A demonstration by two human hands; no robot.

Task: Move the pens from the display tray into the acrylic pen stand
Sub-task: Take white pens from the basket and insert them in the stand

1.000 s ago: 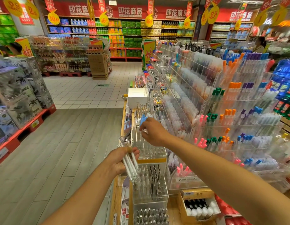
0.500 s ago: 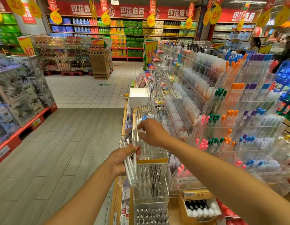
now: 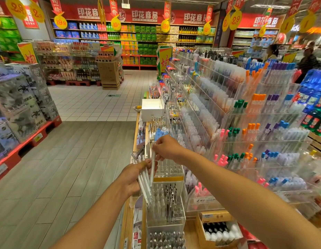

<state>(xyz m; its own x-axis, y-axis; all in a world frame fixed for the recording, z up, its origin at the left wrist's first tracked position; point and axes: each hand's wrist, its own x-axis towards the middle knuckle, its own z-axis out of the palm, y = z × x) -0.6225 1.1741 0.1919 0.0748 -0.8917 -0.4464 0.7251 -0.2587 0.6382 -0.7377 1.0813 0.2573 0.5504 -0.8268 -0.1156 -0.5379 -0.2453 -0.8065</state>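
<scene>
My left hand (image 3: 132, 177) grips a bundle of several white pens (image 3: 144, 187) that fans downward over the shelf edge. My right hand (image 3: 166, 148) pinches the top of one white pen (image 3: 152, 168), which hangs upright just right of the bundle and above the clear acrylic pen stand (image 3: 169, 172). The stand's hole grid holds a few clear pens. Below it a second acrylic stand (image 3: 165, 205) is filled with white and black pens.
Tiered acrylic racks (image 3: 246, 133) of coloured pens fill the right side. A white box (image 3: 151, 108) sits further along the shelf. A cardboard box of black-and-white items (image 3: 219, 229) lies at the lower right. Open aisle floor (image 3: 66, 159) runs to the left. Two people stand far right.
My right hand has drawn back from the stand toward the left hand and now pinches one pen beside the bundle. The left hand has barely moved.
</scene>
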